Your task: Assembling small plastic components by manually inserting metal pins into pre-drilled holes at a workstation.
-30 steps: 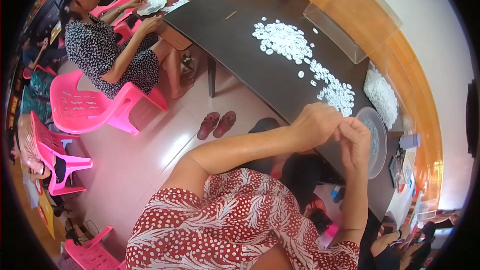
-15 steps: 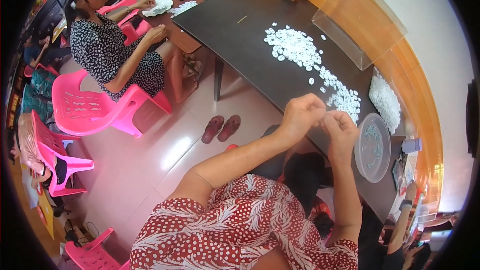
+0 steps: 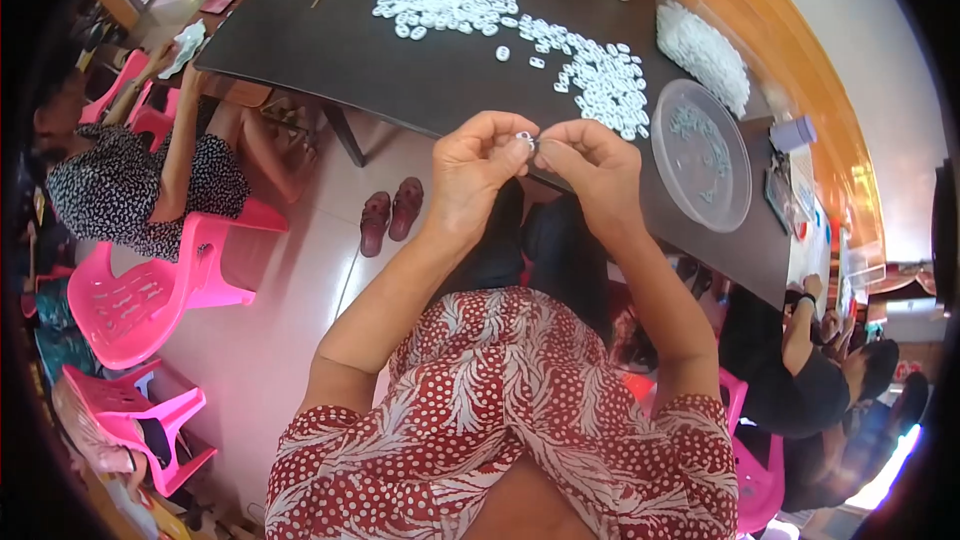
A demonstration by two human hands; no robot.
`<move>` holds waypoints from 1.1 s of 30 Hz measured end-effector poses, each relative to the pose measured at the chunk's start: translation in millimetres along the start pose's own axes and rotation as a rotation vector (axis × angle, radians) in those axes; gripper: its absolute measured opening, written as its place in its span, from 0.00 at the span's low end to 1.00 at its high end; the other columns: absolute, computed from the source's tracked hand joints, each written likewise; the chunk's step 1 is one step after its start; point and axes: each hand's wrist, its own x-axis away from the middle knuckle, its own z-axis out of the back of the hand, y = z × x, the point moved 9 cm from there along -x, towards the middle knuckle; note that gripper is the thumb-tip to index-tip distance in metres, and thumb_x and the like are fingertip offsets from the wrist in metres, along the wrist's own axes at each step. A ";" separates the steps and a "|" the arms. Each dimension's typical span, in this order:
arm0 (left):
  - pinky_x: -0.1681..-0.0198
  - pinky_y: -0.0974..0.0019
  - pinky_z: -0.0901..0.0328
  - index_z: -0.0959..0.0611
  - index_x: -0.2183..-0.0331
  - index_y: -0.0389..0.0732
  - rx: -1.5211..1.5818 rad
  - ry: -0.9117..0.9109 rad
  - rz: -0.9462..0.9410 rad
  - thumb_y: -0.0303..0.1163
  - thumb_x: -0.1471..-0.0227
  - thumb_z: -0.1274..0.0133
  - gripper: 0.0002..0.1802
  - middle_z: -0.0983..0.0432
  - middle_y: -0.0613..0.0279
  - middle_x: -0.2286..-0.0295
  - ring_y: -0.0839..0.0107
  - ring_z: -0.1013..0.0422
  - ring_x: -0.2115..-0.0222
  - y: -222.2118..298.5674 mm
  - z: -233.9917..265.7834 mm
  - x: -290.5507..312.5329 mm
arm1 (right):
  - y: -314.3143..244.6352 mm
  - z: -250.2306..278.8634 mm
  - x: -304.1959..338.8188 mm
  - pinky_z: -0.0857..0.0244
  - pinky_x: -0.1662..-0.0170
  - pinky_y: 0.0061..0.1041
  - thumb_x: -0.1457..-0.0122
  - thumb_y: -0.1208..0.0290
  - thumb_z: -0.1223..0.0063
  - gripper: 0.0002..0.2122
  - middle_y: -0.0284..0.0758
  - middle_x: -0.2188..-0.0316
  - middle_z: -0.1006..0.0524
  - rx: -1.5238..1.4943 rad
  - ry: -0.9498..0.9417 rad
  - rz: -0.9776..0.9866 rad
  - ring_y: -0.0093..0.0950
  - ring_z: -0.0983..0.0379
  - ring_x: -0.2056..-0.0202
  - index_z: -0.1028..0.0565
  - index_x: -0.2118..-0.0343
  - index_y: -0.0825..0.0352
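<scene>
My left hand [image 3: 472, 175] pinches a small white piece [image 3: 524, 138] between thumb and fingertips, in front of my chest at the table's near edge. Fingertip to fingertip with it, my right hand [image 3: 598, 168] is closed too, and what it grips is too small to make out; a tiny dark bit shows between the hands. Beyond them on the dark table [image 3: 350, 50] lie a heap of small white oval pieces with holes [image 3: 445, 2] and a nearer heap of similar pieces [image 3: 612, 90]. To the right rests a round clear tray [image 3: 668, 180] holding small grey-green parts [image 3: 712, 145].
A clear bag of white pieces [image 3: 702, 55] lies behind the tray, near a purple-capped container [image 3: 793, 133] and a phone [image 3: 778, 190]. A seated person [image 3: 130, 180] is at left on a pink chair [image 3: 125, 305]. Sandals [image 3: 390, 212] lie on the floor. More people sit at right.
The view has swung right and down. My hands have come lower, nearer my body, and a white piece now shows between the fingertips.
</scene>
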 end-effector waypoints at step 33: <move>0.72 0.73 0.37 0.21 0.71 0.34 -0.564 0.004 -0.072 0.22 0.53 0.48 0.04 0.27 0.63 0.76 0.77 0.32 0.75 -7.4 -0.2 -0.9 | 26.1 13.1 1.4 0.35 0.66 0.13 0.47 0.81 0.48 0.04 0.30 0.73 0.25 0.090 -0.097 -0.063 0.15 0.29 0.70 0.26 0.68 0.72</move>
